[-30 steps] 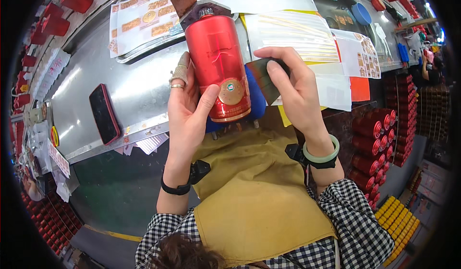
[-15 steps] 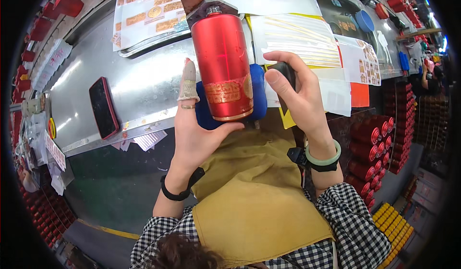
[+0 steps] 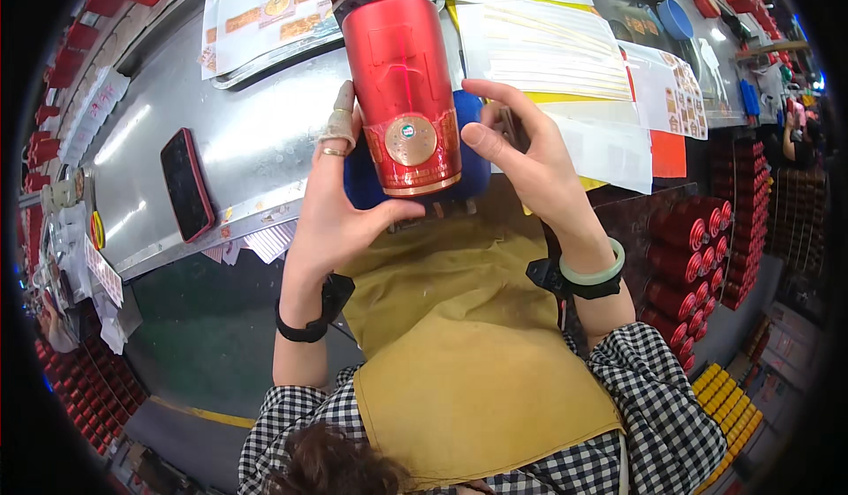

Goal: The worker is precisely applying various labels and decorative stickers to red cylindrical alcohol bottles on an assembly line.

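Note:
A red metallic bottle [image 3: 397, 62] lies on a blue cushioned rest [image 3: 474, 146], its neck pointing away from me. Near its base a red and gold label [image 3: 433, 173] carries a round gold medallion that faces up. A thin bright pink line of light runs along the bottle's upper side. My left hand [image 3: 340, 199] is open at the bottle's left side, its finger in a pale cover touching or nearly touching it, the thumb spread below the base. On the right, my right hand [image 3: 534, 155] curls around a dark flat piece [image 3: 507, 126], mostly hidden, with thumb and index finger apart near the bottle.
A phone [image 3: 187, 184] lies on the metal table [image 3: 132, 186] at left. Gold sticker sheets [image 3: 265, 18] sit on a tray at the back. White sheets with gold strips [image 3: 548, 49] are at right. Several red bottles [image 3: 689, 265] are stacked low at right.
The bottle has turned about its length, bringing the gold medallion from its right edge to face up. Both hands have shifted slightly left; the dark piece now shows less in my right hand.

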Tool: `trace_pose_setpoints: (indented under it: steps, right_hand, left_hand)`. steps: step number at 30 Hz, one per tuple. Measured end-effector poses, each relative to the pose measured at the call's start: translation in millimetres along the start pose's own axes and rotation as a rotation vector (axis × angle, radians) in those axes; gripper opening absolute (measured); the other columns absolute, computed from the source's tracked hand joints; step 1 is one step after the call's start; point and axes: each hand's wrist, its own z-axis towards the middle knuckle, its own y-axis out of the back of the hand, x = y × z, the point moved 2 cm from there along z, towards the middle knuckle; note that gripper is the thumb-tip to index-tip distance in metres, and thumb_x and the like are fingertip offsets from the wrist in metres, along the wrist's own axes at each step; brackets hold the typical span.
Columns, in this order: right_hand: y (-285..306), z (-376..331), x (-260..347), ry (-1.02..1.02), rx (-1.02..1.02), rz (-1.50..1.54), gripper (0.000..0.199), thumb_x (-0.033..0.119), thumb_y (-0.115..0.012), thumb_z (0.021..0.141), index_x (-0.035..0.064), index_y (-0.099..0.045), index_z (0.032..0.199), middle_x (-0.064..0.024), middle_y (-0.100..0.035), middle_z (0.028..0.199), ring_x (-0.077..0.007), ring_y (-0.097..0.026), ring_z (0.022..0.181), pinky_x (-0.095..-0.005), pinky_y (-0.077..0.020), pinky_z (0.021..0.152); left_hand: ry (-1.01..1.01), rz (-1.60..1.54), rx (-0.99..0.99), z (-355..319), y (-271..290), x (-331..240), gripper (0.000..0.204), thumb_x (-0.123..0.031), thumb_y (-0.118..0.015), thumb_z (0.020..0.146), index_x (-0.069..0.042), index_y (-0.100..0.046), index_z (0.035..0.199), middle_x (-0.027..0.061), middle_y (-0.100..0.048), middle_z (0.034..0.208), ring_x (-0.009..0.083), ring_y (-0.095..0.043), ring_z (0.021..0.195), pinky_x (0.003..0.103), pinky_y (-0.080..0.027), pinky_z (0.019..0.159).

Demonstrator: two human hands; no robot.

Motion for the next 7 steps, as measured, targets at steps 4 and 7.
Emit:
trace_pose_setpoints:
  steps: [4,7]
  right_hand:
    - [-9,-4,-3,-0.056,0.049,0.057,0.057,0.025,-0.077,0.096,-0.0024,-0.057,0.142,0.0036,-0.055,0.089,-0.0048,-0.048,0.077,-0.0222,-0.0432,0.072]
    - [-16,-6,-4,-0.178,0.085,0.014,0.078,0.038,-0.084,0.09,-0.0017,-0.052,0.148,0.0023,-0.059,0.093,-0.0063,-0.054,0.086,-0.022,-0.0481,0.082]
  left_hand:
    - [-0.039,-0.459,-0.019,4,-3,-6,0.092,-0.025,-0.071,0.097,0.006,-0.015,0.163,0.0229,-0.034,0.165,0.0303,-0.033,0.154,0.042,-0.026,0.125]
    - [0.059,-0.563,-0.089,3,-13,-12,0.076,-0.043,-0.041,0.112,0.006,-0.015,0.164,0.0221,-0.027,0.168,0.0305,-0.029,0.155,0.042,-0.022,0.126]
